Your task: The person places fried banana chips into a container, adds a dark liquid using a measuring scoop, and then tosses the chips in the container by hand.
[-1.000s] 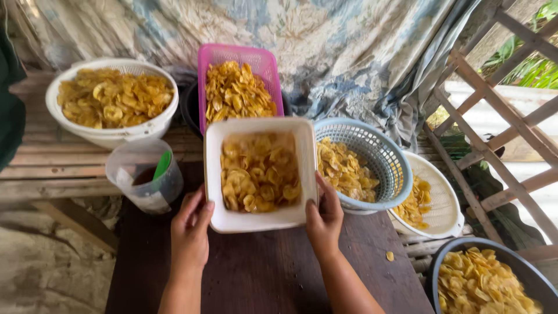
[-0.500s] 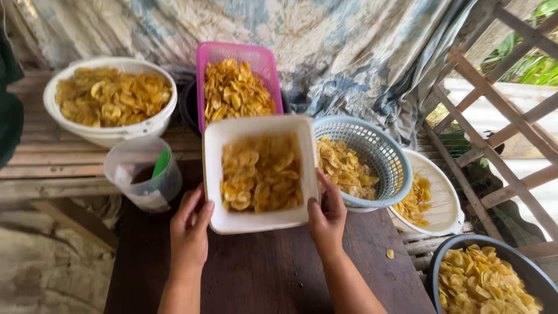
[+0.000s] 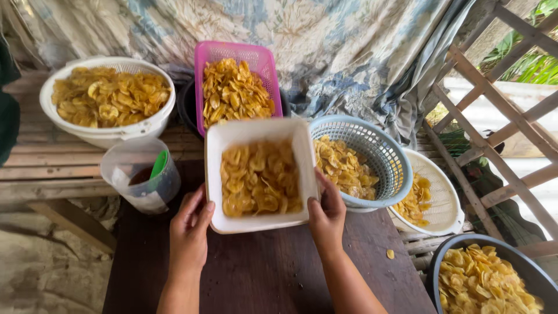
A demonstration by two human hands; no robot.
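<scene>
White tub (image 3: 260, 131) of chips (image 3: 258, 180) sits gripped at both sides, left hand (image 3: 189, 232) and right hand (image 3: 326, 216) closed on it, over the table (image 3: 267, 273).

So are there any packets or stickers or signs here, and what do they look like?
No packets, signs or screens show.
Clear plastic tub: left of the white square container, round, with a pale label patch low on its side, too blurred to tell more; a green scoop stands in it.
Left hand and right hand grip the white square container, which bears no label.
</scene>
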